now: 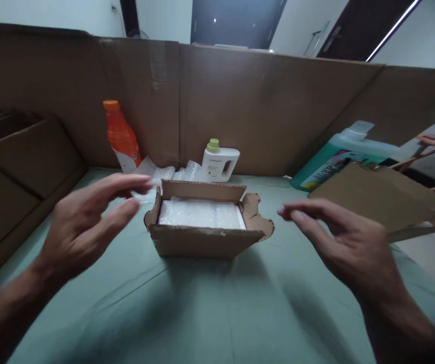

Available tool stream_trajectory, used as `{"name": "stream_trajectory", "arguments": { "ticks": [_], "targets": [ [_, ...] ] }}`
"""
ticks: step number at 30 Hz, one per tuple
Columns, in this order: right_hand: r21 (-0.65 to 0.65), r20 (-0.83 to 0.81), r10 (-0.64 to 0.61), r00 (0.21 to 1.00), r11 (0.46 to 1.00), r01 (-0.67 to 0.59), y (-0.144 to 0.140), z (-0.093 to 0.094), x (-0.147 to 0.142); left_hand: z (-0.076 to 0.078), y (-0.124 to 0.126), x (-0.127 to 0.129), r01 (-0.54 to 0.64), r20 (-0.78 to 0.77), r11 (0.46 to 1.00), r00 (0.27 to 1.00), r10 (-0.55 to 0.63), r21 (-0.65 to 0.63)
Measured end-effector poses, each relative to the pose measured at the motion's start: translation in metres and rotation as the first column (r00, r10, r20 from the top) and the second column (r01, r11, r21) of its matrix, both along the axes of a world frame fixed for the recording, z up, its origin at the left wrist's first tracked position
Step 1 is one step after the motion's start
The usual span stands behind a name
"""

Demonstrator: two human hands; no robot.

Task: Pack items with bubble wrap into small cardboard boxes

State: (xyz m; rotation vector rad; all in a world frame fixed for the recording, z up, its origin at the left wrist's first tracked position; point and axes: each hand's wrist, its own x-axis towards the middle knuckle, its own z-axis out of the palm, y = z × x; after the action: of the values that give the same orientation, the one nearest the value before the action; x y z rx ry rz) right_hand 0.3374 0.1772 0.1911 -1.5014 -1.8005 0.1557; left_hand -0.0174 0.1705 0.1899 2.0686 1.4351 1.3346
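A small brown cardboard box (202,242) stands on the green cloth with its top flaps up and apart. Inside lies a white item in bubble wrap (198,213), filling most of the opening. My left hand (88,217) hovers left of the box, thumb and fingers apart, nothing in it. To the right of the box, my right hand (339,237) is in the air, its thumb and fingertips drawn together with nothing visible between them. Neither hand touches the box. The right-side flap (253,215) has a torn, wavy edge.
Behind the box stand an orange bottle (122,136), a white jug with a green cap (221,162) and loose bubble wrap (190,173). A teal liquid jug (339,156) leans behind a cardboard flap (384,197). Cardboard walls (240,91) enclose the green cloth (202,313).
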Motion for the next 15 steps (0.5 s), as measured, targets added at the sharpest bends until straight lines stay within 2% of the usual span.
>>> {"name": "stream_trajectory", "arguments": {
  "ticks": [1,3,5,7,9,11,13,15],
  "targets": [
    [-0.017,-0.059,-0.026,0.998,1.0,0.025,-0.008,-0.016,0.006,-0.02,-0.012,-0.007,-0.048,0.132,0.999,0.99,0.049,-0.008],
    [-0.176,-0.126,0.018,0.992,0.984,-0.041,-0.013,-0.053,0.009,-0.069,-0.02,-0.011,-0.025,0.185,0.988,0.981,0.054,-0.154],
    [-0.323,-0.204,0.063,0.977,0.938,-0.128,-0.006,-0.086,0.001,-0.113,-0.01,-0.001,0.001,0.23,0.95,0.97,0.074,-0.312],
    [-0.38,-0.286,0.09,0.954,0.903,-0.199,0.005,-0.107,-0.012,-0.14,0.006,0.019,0.069,0.301,0.926,0.953,0.049,-0.371],
    [-0.378,-0.342,0.099,0.934,0.896,-0.234,0.011,-0.116,-0.025,-0.149,0.017,0.037,0.129,0.373,0.923,0.928,0.016,-0.361],
    [-0.358,-0.381,0.096,0.919,0.902,-0.242,0.008,-0.119,-0.037,-0.147,0.014,0.044,0.135,0.401,0.934,0.916,0.009,-0.33],
    [-0.324,-0.419,0.113,0.901,0.909,-0.264,-0.004,-0.119,-0.052,-0.144,-0.004,0.032,0.089,0.376,0.951,0.926,0.03,-0.295],
    [-0.284,-0.407,0.19,0.893,0.903,-0.322,-0.015,-0.117,-0.074,-0.142,-0.029,0.002,-0.006,0.334,0.964,0.937,0.097,-0.264]
  ]
}}
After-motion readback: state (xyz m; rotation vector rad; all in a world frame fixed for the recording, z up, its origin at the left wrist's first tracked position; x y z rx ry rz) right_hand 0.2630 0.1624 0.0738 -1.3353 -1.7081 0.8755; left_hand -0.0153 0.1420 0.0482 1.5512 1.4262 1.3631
